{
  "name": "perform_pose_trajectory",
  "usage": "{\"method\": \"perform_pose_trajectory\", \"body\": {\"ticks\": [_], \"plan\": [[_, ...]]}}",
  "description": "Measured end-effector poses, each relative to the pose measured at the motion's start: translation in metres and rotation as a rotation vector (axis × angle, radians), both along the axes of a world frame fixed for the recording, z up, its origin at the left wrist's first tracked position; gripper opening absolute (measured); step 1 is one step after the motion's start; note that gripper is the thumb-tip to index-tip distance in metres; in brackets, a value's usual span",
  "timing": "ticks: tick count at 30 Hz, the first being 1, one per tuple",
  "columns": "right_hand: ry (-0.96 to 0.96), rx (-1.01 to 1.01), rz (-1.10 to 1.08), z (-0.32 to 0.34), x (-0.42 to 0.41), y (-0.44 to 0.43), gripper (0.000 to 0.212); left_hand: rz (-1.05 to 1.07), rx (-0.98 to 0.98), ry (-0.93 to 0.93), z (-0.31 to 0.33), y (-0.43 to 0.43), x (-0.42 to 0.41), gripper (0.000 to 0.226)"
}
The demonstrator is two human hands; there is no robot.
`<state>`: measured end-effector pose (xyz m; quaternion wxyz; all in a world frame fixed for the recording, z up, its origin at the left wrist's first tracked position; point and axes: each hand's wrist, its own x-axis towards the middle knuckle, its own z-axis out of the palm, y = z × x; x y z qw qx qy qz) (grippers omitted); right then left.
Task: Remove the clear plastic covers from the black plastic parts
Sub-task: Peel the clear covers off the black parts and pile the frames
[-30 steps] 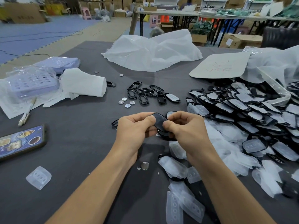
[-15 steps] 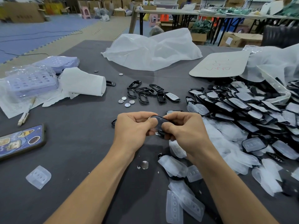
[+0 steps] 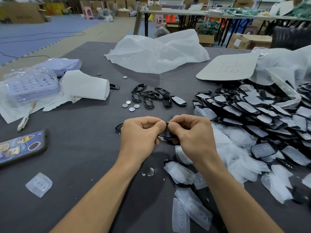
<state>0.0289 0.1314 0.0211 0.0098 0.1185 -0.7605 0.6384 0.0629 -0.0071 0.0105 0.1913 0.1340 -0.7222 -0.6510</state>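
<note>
1. The left hand (image 3: 141, 137) and the right hand (image 3: 191, 137) met low over the tabletop (image 3: 80, 148), directly in front of the person. Together they pinched one black part (image 3: 165, 134) between thumbs and curled fingers, with the thumb tips almost touching above it.
2. The two-sided grip probably let one hand steady the part while the other worked its clear cover loose at an edge. The fingers hid most of the piece, so I could not tell whether the cover was still on.
3. The pile of covered parts (image 3: 252, 111) lay to the right, near the right hand, and seemingly served as the supply.
4. The bare black frames (image 3: 148, 96) sat in a small group beyond the hands, just beside a few coins (image 3: 131, 105). That looked like the place for finished pieces.
5. Loose clear covers (image 3: 180, 172) lay strewn under and beside the right wrist, apparently dropped where they came off.
6. A phone (image 3: 21, 147) rested at the left edge, well apart from the work.
7. A second earlier, a broad glossy face of the part had stood tilted up between the thumbs. The thumbs had since closed over it, leaving only a dark sliver between and beneath them.
8. The hands had hardly shifted over the tabletop, and the pile, frames, coins and covers lay as before.
</note>
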Motion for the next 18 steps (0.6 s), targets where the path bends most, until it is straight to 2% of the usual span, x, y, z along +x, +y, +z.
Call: {"method": "perform_pose_trajectory", "body": {"ticks": [7,11,15,18], "plan": [[-0.199,-0.169,0.091,0.0056,-0.0021,0.0067,0.031,0.043,0.031,0.008,-0.0004,0.0013,-0.0029,0.032],[-0.098,-0.118,0.084,0.0023,0.0021,0.0044,0.024,0.06,0.029,0.0,-0.0012,-0.0006,-0.0042,0.032],[-0.116,-0.152,0.061,0.0014,0.0004,0.0035,0.029,0.014,0.051,-0.018,-0.0014,-0.0012,-0.0017,0.024],[-0.18,-0.231,0.057,0.0029,-0.0021,0.0077,0.034,-0.082,0.148,-0.041,0.0002,-0.0028,0.0,0.016]]}}
